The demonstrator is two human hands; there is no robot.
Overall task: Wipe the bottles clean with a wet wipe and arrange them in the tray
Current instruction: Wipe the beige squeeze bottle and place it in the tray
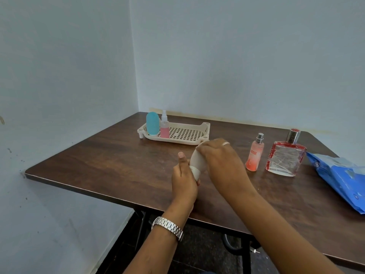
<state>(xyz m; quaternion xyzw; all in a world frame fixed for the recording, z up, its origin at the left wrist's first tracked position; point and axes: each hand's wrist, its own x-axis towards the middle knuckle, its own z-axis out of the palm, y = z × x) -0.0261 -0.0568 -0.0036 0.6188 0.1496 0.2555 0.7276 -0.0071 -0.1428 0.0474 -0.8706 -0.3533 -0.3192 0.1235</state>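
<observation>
1. Here, in the head view, my left hand (pixel 184 180) grasps the lower end of a white bottle (pixel 197 160). The fingers are curled round it and the thumb points upward along its side.
2. My right hand (pixel 219 159) covers the upper part of the same bottle, with the fingers bent over it from above. Whether a wipe lies under these fingers I cannot tell, because everything there is white.
3. The white bottle is held tilted over the surface (pixel 118 165), just in front of the tray (pixel 205 128) and outside it.
4. The tray is cream with a grid bottom and stands farther back. At its left end two bottles stand upright and close together: a blue bottle (pixel 152 123) and, on its right, a pink spray bottle (pixel 164 128) with a clear cap.
5. To the right of my hands an orange spray bottle (pixel 254 155) and a square glass bottle (pixel 284 161) with red edges stand on the surface, near each other but apart.
6. A blue pack (pixel 339 175) lies at the right edge, just beside the square glass bottle.
7. A metal watch (pixel 167 227) is on my left wrist and a ring (pixel 225 143) is on my right hand.
</observation>
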